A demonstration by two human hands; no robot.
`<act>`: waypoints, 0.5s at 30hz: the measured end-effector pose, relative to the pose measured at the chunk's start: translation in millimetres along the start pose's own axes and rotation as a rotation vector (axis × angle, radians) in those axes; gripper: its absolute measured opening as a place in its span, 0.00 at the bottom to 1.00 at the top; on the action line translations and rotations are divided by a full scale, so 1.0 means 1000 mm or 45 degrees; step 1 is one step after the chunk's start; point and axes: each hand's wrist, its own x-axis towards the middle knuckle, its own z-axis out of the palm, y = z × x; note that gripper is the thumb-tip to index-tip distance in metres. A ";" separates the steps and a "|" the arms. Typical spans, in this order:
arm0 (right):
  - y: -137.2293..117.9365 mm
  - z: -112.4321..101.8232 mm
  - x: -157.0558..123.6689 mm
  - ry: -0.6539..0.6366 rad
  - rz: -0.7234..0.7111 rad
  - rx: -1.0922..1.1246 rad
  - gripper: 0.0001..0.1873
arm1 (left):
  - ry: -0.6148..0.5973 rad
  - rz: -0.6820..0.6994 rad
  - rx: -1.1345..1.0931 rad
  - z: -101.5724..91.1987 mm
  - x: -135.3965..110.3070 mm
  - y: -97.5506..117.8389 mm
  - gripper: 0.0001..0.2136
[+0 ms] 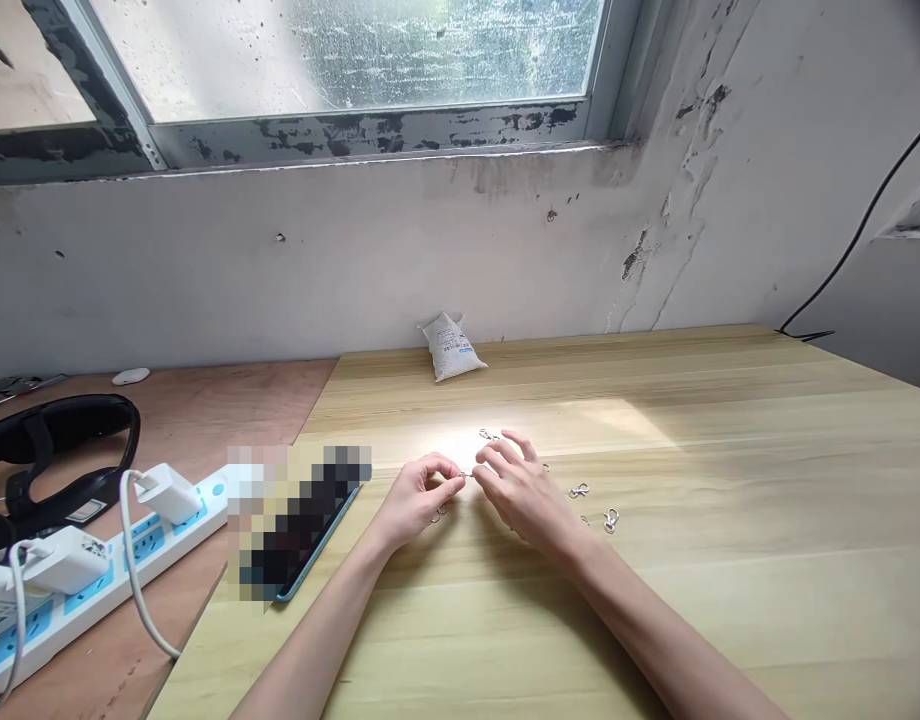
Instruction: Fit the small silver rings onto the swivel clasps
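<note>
My left hand pinches a small metal piece between its fingertips, too small to name exactly. My right hand faces it, its fingertips curved and right at the piece's other end. I cannot tell whether they grip it. Several small silver lobster-claw clasps lie on the light wood table. One and another sit right of my right hand. A third lies just beyond my fingers, and a small metal ring or clasp lies under my left hand.
A white sachet leans against the wall behind the table. To the left lie a partly blurred phone, a white power strip with plugged-in chargers, and a black strap on a reddish-brown board.
</note>
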 end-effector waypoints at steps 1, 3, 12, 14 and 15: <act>0.000 0.000 0.000 -0.012 -0.010 0.007 0.12 | -0.008 -0.006 -0.003 0.000 0.000 0.000 0.15; 0.002 0.001 -0.001 -0.030 -0.017 0.030 0.12 | -0.023 -0.009 -0.005 -0.001 0.000 0.001 0.16; 0.006 0.007 -0.004 -0.076 0.006 0.225 0.09 | -0.059 0.024 0.070 -0.007 -0.001 0.005 0.16; 0.006 0.007 -0.004 -0.086 0.006 0.271 0.09 | -0.063 0.005 0.071 -0.008 -0.001 0.004 0.16; 0.007 0.007 -0.005 -0.086 0.008 0.298 0.09 | -0.066 0.002 0.073 -0.008 -0.001 0.004 0.16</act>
